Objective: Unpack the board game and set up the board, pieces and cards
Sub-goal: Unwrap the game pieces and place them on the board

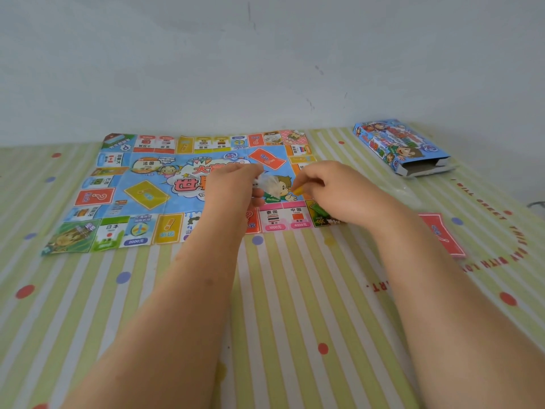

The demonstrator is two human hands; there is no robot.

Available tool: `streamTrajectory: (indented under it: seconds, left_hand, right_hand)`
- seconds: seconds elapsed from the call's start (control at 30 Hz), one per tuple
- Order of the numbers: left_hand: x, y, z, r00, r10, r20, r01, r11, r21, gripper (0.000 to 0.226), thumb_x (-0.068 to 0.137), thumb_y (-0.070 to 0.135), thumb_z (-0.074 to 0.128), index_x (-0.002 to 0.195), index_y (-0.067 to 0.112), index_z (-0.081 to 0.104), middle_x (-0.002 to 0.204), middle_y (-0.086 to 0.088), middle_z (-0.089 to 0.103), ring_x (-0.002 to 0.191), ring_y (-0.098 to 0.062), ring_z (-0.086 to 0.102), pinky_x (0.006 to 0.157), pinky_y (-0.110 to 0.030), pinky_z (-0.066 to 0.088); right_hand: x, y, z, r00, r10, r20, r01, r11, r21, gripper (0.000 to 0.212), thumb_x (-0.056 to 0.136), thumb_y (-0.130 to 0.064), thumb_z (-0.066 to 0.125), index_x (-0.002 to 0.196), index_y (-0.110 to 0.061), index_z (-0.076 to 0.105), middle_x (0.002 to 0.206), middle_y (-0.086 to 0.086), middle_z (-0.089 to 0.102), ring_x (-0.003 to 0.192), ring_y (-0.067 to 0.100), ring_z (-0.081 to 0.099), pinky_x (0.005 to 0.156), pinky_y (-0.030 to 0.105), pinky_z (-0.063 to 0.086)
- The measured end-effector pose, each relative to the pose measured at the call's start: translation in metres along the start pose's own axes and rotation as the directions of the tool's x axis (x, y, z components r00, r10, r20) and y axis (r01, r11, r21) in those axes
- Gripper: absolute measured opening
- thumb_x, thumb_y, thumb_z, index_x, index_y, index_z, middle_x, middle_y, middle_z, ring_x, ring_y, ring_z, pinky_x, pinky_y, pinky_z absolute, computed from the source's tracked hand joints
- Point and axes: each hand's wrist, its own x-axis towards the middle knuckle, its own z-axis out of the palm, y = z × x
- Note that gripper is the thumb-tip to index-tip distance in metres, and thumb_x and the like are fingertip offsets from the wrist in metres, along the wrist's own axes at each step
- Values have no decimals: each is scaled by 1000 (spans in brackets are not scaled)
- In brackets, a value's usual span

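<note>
The paper game board lies unfolded on the striped tablecloth. Over its centre-right, my left hand holds a small clear plastic bag with small pieces inside. My right hand pinches a small yellow piece just right of the bag. Under my right hand, at the board's near right corner, something green and dark lies partly hidden. A stack of red cards sits on the cloth to the right of my right forearm.
The open game box lies at the far right near the wall. A crumpled clear wrapper lies in front of it. The striped tablecloth covers the whole surface; a grey wall stands close behind the board.
</note>
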Motion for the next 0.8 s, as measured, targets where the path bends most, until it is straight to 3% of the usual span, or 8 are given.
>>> streamTrajectory:
  seconds: [0.07, 0.17, 0.27, 0.37, 0.53, 0.7, 0.8]
  left_hand:
    - [0, -1, 0, 1000, 3, -1, -3, 1000, 0, 18, 88, 26, 67, 73, 24, 57, 68, -4, 63, 52, -12, 55, 60, -24, 53]
    - [1, -2, 0, 1000, 11, 3, -11, 1000, -3, 18, 88, 26, 67, 73, 24, 57, 69, -4, 63, 52, -12, 55, 59, -24, 53]
    - [1, -1, -1, 1000, 4, 7, -4, 1000, -4, 13, 88, 26, 67, 79, 20, 60, 69, -4, 63, 51, -12, 54, 56, -23, 51]
    - [0, 0, 0, 1000, -8, 8, 8, 1000, 5, 10, 89, 27, 66, 91, 19, 60, 68, -4, 63, 50, -12, 54, 51, -20, 49]
    - [0, -1, -1, 1000, 1, 11, -1, 1000, -9, 13, 88, 26, 67, 79, 21, 59, 67, -4, 62, 48, -12, 54, 49, -20, 49]
    - [0, -2, 0, 1000, 11, 14, -11, 1000, -16, 17, 88, 25, 66, 74, 22, 58, 68, -5, 62, 50, -12, 54, 49, -19, 50]
    - [0, -1, 0, 1000, 3, 14, -3, 1000, 0, 14, 89, 25, 66, 78, 20, 58, 69, -5, 62, 50, -12, 54, 46, -18, 49]
  right_hand:
    - [-3, 0, -4, 998, 4, 56, 0, 998, -63, 33, 96, -12, 43, 98, -31, 70, 90, -15, 60, 68, 4, 53, 57, 22, 34]
    - [-8, -1, -8, 997, 20, 70, -13, 995, -97, 29, 90, -11, 49, 92, -29, 72, 70, -15, 56, 59, 1, 50, 50, 19, 33]
    - [-10, 0, -9, 1000, -9, 19, 9, 999, -47, 14, 85, -13, 57, 89, -21, 68, 78, -15, 60, 76, 6, 60, 62, 22, 45]
    - [-11, 0, -10, 1000, -18, 24, 19, 999, -48, 9, 82, -15, 61, 84, -21, 68, 84, -12, 64, 81, 9, 62, 67, 26, 49]
    - [-14, -1, -13, 999, -11, 35, 14, 997, -75, 12, 81, -15, 63, 84, -23, 72, 88, -10, 67, 82, 8, 62, 70, 27, 52]
    - [-14, -5, -7, 997, -19, 68, 30, 987, -157, 14, 80, -16, 63, 84, -24, 74, 82, -8, 69, 77, 7, 61, 61, 22, 45]
    - [-12, -4, -2, 996, -29, 83, 45, 980, -193, 15, 81, -16, 64, 89, -26, 72, 75, -13, 61, 68, -1, 51, 53, 18, 33]
